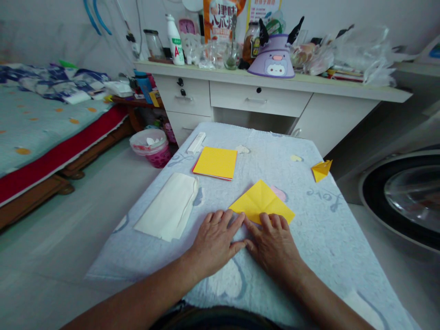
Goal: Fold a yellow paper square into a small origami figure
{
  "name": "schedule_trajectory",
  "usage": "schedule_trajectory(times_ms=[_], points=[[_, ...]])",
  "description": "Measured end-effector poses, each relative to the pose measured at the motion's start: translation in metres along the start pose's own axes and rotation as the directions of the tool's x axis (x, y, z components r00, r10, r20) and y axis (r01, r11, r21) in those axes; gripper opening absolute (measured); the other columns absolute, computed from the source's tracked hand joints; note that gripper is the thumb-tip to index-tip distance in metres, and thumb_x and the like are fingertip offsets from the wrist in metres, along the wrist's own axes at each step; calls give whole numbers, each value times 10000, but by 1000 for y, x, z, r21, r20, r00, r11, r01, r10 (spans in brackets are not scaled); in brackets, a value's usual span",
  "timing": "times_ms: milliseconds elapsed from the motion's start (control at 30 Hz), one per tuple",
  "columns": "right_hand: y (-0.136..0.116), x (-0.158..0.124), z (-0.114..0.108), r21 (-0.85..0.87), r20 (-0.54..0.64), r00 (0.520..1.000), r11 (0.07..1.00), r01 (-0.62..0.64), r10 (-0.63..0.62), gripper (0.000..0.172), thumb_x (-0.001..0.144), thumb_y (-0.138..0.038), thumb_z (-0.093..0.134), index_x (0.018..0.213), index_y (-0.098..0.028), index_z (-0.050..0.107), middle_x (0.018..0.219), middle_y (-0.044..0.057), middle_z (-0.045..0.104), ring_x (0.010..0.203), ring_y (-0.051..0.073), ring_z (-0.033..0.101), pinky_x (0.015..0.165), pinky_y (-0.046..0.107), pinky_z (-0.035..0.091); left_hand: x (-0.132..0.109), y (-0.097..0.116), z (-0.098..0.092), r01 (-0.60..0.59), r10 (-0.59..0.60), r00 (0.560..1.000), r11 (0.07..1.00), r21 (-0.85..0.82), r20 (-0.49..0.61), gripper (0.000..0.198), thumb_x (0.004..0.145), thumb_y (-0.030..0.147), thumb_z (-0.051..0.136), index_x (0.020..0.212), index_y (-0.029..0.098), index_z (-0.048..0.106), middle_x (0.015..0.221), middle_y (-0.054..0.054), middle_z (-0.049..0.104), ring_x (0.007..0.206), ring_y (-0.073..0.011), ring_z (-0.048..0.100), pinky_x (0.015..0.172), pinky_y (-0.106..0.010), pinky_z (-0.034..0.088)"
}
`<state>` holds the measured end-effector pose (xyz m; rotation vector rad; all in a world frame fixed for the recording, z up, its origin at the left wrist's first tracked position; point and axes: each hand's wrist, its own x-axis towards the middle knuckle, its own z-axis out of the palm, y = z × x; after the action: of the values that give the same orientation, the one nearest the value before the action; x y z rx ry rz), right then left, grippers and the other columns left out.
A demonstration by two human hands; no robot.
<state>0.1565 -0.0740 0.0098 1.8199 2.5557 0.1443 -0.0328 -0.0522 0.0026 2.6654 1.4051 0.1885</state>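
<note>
Yellow paper (261,200) lies in front of you near the middle of the worktop (338,256), flat on its cloth cover (275,153), with one corner pointing toward the far edge and one toward each side. Creases cross its face and meet near its centre. Your hands cover its near side, so you cannot tell from here whether that part is folded under or over.

Your left hand (213,240) and right hand (277,240) are both unclenched, palms down, fingers spread out rather than wrapped around anything. The index fingertips come together at the paper's near side, and your thumbs nearly meet below them; this grip-free pose probably lets you press the edge evenly and keep the sheet from sliding. Your right fingers rest on the yellow surface, while most of your left hand lies on the cloth beside the left corner.

Toward the far-left corner sits a stack of square paper (216,162), yellow on top with red and white showing along its rim, likely put there to be within reach yet outside your pressing space. Just beside it, by the left edge, is a slim white box (196,143). Nearer you along that edge lies a white folded sheet (167,207). A small folded yellow piece (321,171) stands apart by the right edge, toward the far-right corner, seemingly kept away from your forearms.
</note>
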Motion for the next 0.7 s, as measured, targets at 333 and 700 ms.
schedule_trajectory(times_ms=[333, 700], points=[[-2, 0, 2, 20, -24, 1000, 1000, -17, 17, 554, 880, -547, 542, 1401, -367, 484, 1050, 100, 575, 941, 292, 480, 888, 455, 329, 3, -4, 0, 38, -39, 999, 999, 8, 10, 655, 875, 648, 493, 1424, 300, 414, 1264, -90, 521, 1129, -304, 454, 927, -466, 374], [-3, 1, 2, 23, -11, 999, 999, -32, 32, 526, 886, -548, 531, 1378, -359, 517, 1119, 114, 582, 991, 318, 492, 927, 481, 320, -4, -14, -2, 81, -80, 997, 993, 83, -11, 665, 869, 596, 553, 1416, 239, 433, 1227, -110, 546, 1113, -308, 466, 921, -475, 380]])
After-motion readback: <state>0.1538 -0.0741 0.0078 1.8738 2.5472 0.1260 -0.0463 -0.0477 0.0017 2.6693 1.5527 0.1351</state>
